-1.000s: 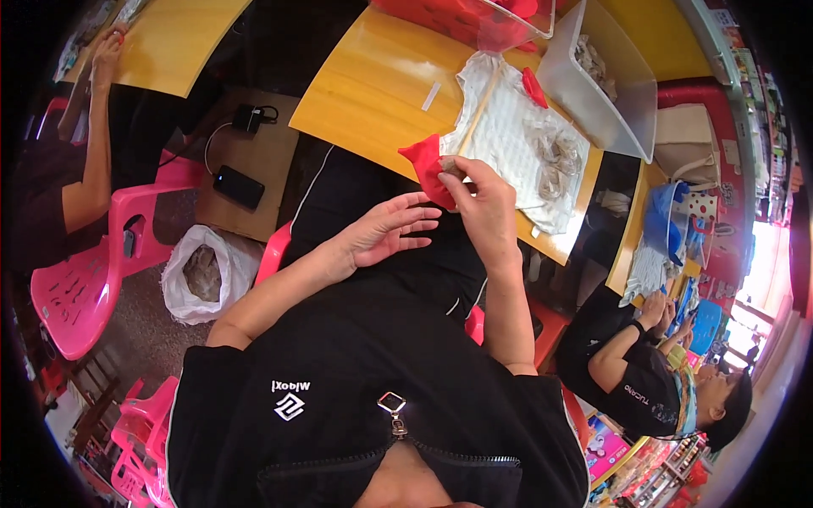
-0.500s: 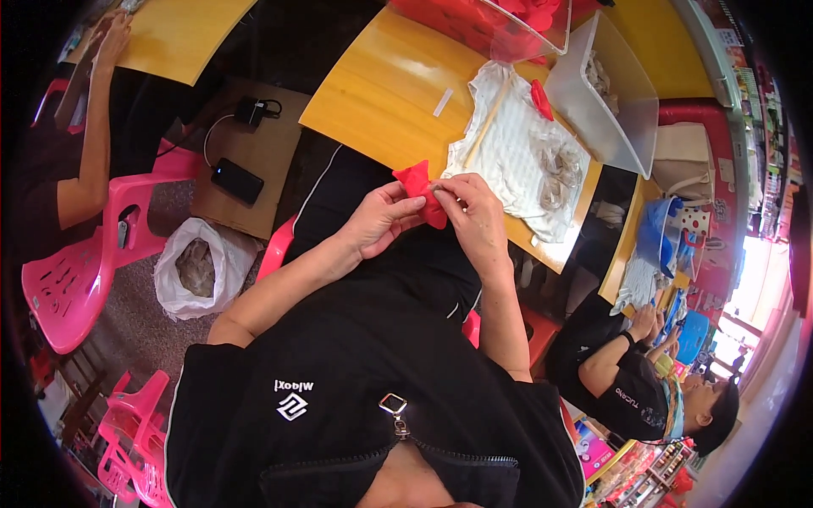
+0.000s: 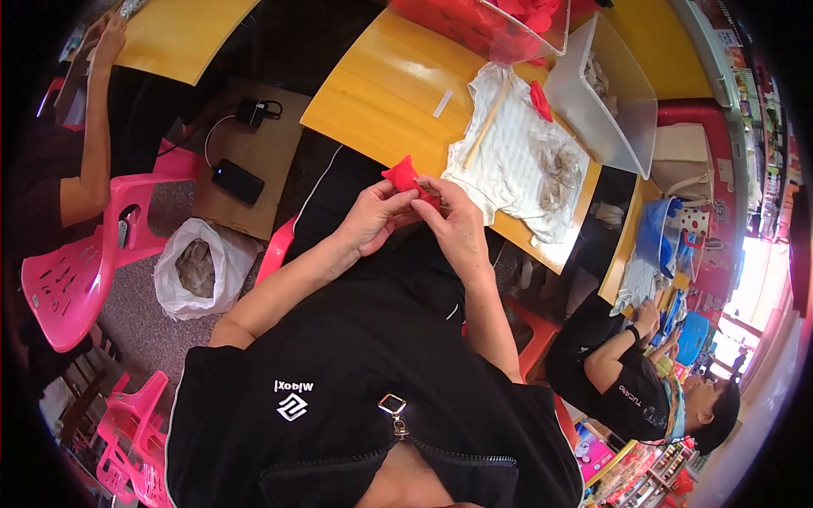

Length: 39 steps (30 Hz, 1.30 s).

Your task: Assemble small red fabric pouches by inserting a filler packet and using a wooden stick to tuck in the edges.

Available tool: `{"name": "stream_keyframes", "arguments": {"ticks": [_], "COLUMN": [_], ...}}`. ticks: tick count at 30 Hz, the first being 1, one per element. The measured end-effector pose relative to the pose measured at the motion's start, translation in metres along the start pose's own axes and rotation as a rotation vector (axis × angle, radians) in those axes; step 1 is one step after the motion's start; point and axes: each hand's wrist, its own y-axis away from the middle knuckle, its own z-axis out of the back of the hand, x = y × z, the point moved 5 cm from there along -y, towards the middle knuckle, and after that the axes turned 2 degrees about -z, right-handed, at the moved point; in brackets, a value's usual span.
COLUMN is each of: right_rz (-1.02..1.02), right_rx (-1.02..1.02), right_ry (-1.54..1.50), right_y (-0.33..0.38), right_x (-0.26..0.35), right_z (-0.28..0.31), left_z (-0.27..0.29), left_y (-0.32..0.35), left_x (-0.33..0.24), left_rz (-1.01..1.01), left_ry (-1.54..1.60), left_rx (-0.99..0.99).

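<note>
A small red piece with pointed corners (image 3: pixel 401 173), seemingly soft fabric, is held between my two hands just off the near edge of the yellow table (image 3: pixel 373 93). My left hand (image 3: pixel 373 218) pinches it from the left, thumb on top. On the other side my right hand (image 3: pixel 460 224) grips it, thumb and bent fingers closed together; its lower part is hidden behind the fingers. A white cloth (image 3: pixel 500 173) lies on the table beside my right hand. On it rest a thin wooden stick (image 3: pixel 487 125), another red piece (image 3: pixel 539 102) and a clear plastic bag with brownish contents (image 3: pixel 555 178).
At the table's far side stand a clear box of red pieces (image 3: pixel 508 34) and a tilted translucent bin (image 3: pixel 618 110). A phone (image 3: pixel 237 181) and a white sack (image 3: pixel 190 292) are to my left. Co-workers sit left, by a pink chair (image 3: pixel 72 288), and right (image 3: pixel 622 372).
Both hands have shifted slightly, and the red piece has tilted and moved a little left. My right hand's fingers have repositioned on it, covering its lower part.
</note>
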Motion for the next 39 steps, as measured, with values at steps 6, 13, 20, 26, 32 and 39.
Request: {"name": "stream_keyframes", "arguments": {"ticks": [6,13,20,26,32,39], "right_rz": [0.394,0.534,0.540,0.515,0.351,-0.006], "right_rx": [-0.143,-0.164,-0.099,-0.316,-0.110,0.082], "right_ry": [0.283,0.453,0.523,0.306,0.336,-0.123], "right_y": [-0.031,-0.088,-0.094,-0.077,-0.072,-0.051], "right_x": [0.043,0.005,0.017,0.048,0.024,0.024], "right_z": [0.009,-0.012,-0.006,0.011,0.009,0.003], "left_z": [0.013,0.022,0.027,0.028,0.026,-0.011], "left_y": [0.007,0.021,0.017,0.014,0.003,-0.009], "left_x": [-0.001,0.018,0.015,0.002,-0.011,-0.051], "left_rz": [0.079,0.288,0.278,0.229,0.117,-0.145], "left_ry": [0.197,-0.076,-0.125,-0.116,-0.054,0.181], "left_rx": [-0.008,0.015,0.014,0.009,-0.009,0.033]}}
